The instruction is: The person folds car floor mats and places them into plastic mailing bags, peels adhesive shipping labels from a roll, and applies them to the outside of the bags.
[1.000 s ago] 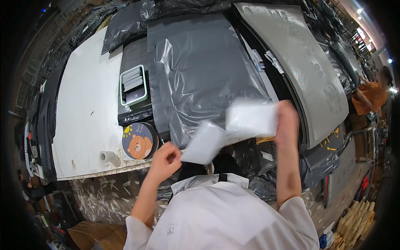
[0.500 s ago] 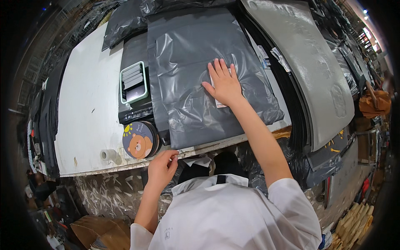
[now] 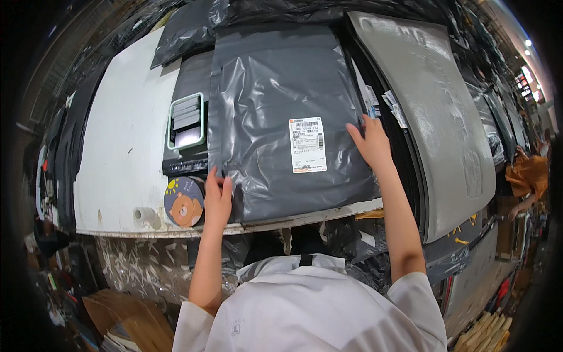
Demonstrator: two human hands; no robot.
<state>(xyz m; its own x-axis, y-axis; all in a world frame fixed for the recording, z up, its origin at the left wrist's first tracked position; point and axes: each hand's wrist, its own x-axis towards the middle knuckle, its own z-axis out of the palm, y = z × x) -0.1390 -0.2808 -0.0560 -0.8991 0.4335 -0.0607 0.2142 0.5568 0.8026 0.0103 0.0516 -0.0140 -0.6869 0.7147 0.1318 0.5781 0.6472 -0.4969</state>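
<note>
One white rectangular label [image 3: 307, 145] now bared, likely stuck; we spread left hand [image 3: 217, 200], right hand [image 3: 375, 146] at 8, 3 o'clock on grey plastic bag [image 3: 258, 135].

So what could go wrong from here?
The left hand is right beside the round bear mat and might knock it toward the table's front edge. The grey bag's near end lies close to that same edge, so a pull that way could leave it hanging over. The green-rimmed tray sits close to the bag's left side and might get bumped.
</note>
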